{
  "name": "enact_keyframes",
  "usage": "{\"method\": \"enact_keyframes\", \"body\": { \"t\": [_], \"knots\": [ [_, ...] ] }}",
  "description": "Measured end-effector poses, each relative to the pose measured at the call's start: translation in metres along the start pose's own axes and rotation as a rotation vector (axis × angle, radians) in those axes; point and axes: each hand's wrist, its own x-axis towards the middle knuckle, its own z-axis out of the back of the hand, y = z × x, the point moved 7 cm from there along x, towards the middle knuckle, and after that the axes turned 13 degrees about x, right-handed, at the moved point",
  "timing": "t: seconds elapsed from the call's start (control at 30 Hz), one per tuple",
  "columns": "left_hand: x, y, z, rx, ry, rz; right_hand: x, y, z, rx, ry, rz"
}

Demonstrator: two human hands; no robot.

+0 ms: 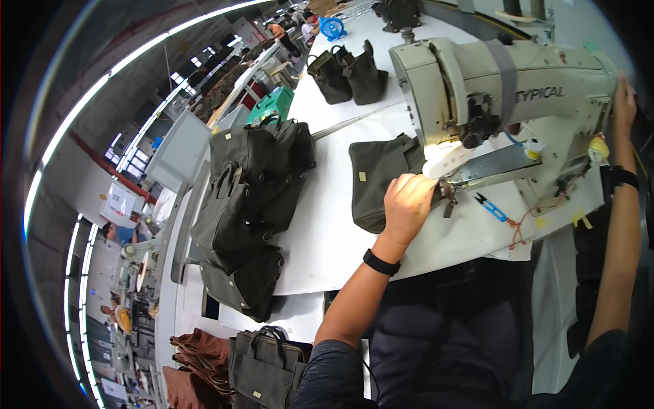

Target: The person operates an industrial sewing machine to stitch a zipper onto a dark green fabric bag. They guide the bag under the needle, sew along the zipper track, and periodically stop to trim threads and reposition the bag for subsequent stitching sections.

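A dark olive bag [378, 178] with a small pale label lies on the white table, its right side under the head of a large cream sewing machine [558, 75]. My left hand [410, 204] is closed on the bag's edge close to the needle area; its fingertips are partly hidden. Just right of those fingers hangs a small dark strap piece [447, 204] with metal on it. At the machine's far right end, my right hand [624, 105] lies around the handwheel [606, 71], near the blurred rim of the view. Blue-handled thread snips [492, 208] lie right of the needle area.
Several dark bags [252, 184] stand along the table's left side, with two more dark bags [351, 73] farther back. Reddish-brown pieces [204, 361] and another dark bag [262, 365] sit at lower left. A green bin [272, 104] and a blue fan [332, 28] are beyond.
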Motion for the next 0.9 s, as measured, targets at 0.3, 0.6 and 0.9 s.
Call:
{"method": "enact_keyframes", "body": {
  "t": [0.3,0.6,0.9],
  "knots": [
    [0.004,0.012,0.009,-0.066,0.062,0.072,-0.058,0.087,0.029,0.204,0.123,-0.134],
    [0.041,0.054,-0.015,-0.146,0.613,-0.068,-0.376,0.305,0.073,0.55,0.669,0.155],
    [0.05,0.059,-0.061,-0.354,1.04,-0.181,-0.476,0.362,-0.014,0.347,0.681,0.264]
  ]
}}
